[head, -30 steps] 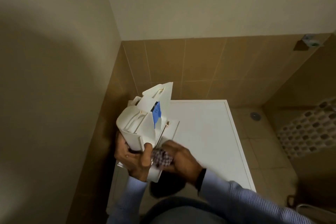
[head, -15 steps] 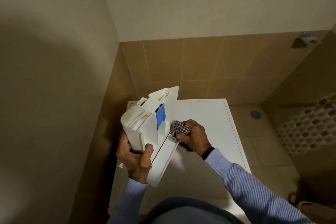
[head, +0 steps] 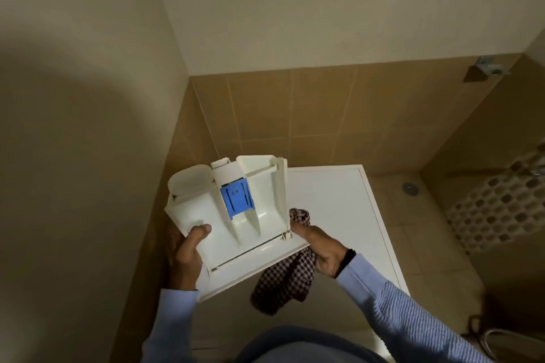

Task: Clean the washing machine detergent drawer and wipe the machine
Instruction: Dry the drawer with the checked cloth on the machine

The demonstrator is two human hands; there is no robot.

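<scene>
Lower centre of the frame: a person's left hand (head: pixel 184 253) grips the near left corner of the white detergent drawer (head: pixel 259 233), thumb over its wall. The right hand (head: pixel 318 247) clutches a checked cloth (head: pixel 283 283) against the drawer's right side. Held above the washing machine (head: pixel 330 200), the drawer points lengthwise away from the body, with its compartments facing the camera and the cloth hand likeliest to wipe them.

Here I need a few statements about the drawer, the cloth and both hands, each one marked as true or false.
1. The left hand grips the detergent drawer. True.
2. The right hand holds a checked cloth. True.
3. The insert in the drawer is red. False: it is blue.
4. The drawer sits in its slot in the machine. False: it is out, held up in the hand.
</scene>
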